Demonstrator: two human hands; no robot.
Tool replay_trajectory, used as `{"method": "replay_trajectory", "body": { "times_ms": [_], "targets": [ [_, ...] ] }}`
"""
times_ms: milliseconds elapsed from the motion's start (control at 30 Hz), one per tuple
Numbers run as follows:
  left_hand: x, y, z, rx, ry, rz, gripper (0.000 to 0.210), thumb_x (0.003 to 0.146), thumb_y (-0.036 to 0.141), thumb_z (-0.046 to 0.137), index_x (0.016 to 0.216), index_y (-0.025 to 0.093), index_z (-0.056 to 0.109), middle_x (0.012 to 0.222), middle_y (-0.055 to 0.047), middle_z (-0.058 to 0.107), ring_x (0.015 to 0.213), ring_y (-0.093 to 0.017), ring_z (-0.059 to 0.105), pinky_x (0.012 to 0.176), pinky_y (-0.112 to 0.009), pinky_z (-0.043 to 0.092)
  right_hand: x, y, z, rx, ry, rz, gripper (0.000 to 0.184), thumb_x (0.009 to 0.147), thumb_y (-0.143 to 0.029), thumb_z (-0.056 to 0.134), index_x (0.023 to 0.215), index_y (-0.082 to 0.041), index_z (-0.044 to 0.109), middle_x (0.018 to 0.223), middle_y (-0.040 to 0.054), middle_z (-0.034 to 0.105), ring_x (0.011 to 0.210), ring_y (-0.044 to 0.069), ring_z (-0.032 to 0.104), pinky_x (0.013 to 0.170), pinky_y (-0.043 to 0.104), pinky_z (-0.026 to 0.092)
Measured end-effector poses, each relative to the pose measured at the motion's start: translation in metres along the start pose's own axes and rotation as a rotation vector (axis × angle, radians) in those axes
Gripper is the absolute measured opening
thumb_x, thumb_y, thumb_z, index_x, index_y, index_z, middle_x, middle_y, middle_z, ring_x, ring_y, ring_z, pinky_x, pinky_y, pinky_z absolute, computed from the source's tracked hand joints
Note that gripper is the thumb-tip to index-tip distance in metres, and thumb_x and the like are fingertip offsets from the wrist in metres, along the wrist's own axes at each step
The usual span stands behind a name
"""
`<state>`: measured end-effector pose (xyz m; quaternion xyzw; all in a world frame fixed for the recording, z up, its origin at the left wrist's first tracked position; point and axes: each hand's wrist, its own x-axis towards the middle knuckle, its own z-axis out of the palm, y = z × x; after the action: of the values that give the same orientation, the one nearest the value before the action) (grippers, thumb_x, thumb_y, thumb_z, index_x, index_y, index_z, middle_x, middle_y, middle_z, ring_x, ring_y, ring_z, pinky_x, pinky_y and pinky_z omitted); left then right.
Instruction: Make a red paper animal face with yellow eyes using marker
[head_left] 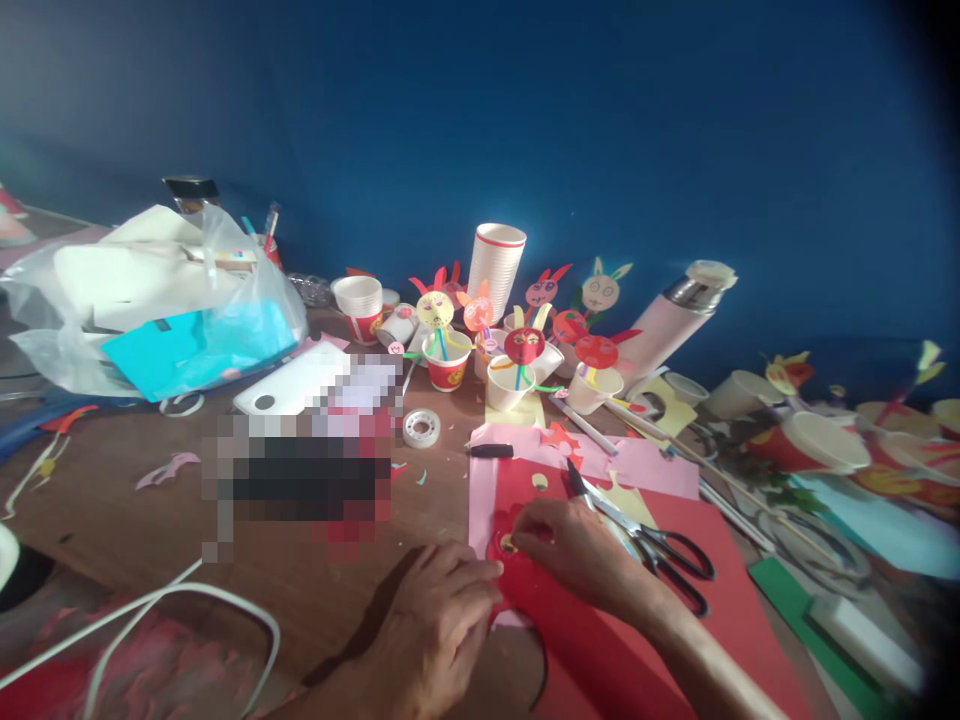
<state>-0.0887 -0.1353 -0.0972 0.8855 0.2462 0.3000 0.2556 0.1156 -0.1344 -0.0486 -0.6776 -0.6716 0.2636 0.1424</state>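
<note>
Left hand (439,620) and right hand (570,555) touch a red cutout (519,582), lower centre, grips unclear. Light, even pressure should keep it flat

There are one bare left hand (442,622), one bare right hand (571,550) and one pair of black-handled metal scissors (643,537). One round white tape roll (433,430), one slim black pen (491,451) and one pink cylindrical flask (660,335) are present
</note>
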Motion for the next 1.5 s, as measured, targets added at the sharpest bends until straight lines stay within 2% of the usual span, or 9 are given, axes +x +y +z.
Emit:
{"method": "replay_trajectory", "body": {
  "times_ms": [300,500,1100,1500],
  "targets": [
    [0.0005,-0.0008,0.0016,0.013,-0.038,-0.008,0.024,0.084,0.002,0.045,0.093,0.019,0.060,0.109,-0.004,0.068,0.091,-0.021,0.056,0.074,-0.034,0.038,0.0018,-0.0049,-0.0033,-0.045,-0.071,0.024,0.019,0.079,-0.019,0.056,0.072,-0.023,0.074,0.068,-0.0027,0.074,0.061,0.013,0.064,0.059,0.023,0.036],
    [-0.0003,-0.0026,0.0053,0.010,-0.006,-0.014,0.025,0.083,0.002,0.044,0.093,0.020,0.060,0.110,-0.002,0.068,0.091,-0.021,0.056,0.075,-0.035,0.037,0.0034,-0.0051,-0.0011,-0.092,-0.066,0.015,0.018,0.079,-0.021,0.058,0.073,-0.024,0.075,0.070,-0.0027,0.075,0.065,0.014,0.066,0.060,0.024,0.034],
    [0.0004,-0.0027,0.0045,0.041,-0.045,-0.020,0.022,0.085,0.003,0.047,0.091,0.019,0.060,0.115,0.000,0.067,0.091,-0.021,0.055,0.075,-0.035,0.035,0.0052,-0.0061,0.0031,-0.143,-0.062,0.045,0.018,0.078,-0.020,0.057,0.072,-0.023,0.074,0.072,-0.0006,0.075,0.070,0.017,0.068,0.063,0.025,0.037],
    [0.0015,0.0011,0.0006,0.059,-0.052,-0.022,0.020,0.082,0.002,0.050,0.088,0.018,0.060,0.112,0.000,0.067,0.091,-0.021,0.055,0.075,-0.034,0.036,0.0061,-0.0074,0.0051,-0.170,-0.082,0.011,0.020,0.078,-0.018,0.054,0.068,-0.021,0.071,0.068,-0.0002,0.074,0.065,0.014,0.066,0.061,0.024,0.035]
  ]
}}
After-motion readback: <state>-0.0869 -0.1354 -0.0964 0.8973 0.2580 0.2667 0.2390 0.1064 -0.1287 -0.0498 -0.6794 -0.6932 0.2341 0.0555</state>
